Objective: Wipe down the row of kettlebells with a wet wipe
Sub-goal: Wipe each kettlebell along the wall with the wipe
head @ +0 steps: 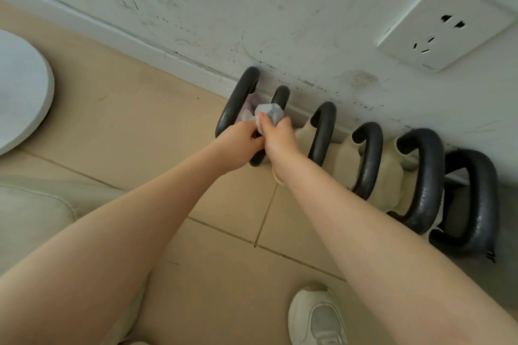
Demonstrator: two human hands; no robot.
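The crumpled white wet wipe (269, 112) is sitting pinched in the right hand (277, 138) against the second black-handled kettlebell (280, 98). The left hand (241, 143) is gripping that handle lower down. The row is hugging the scuffed white wall (252, 8); open beige tiled floor (126, 120) is lying left of both hands, a white sneaker (316, 316) below them.

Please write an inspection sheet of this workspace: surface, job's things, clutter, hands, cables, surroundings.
Surface: beige tiled floor.
Job's things: six kettlebells in a row along the wall; wet wipe on the second handle from the left.
Clutter: nothing seen.
Hands: right hand pinches the wipe; left hand grips the same handle.
Cables: nothing seen.
Surroundings: scuffed white wall, wall socket, white round base, white shoe.
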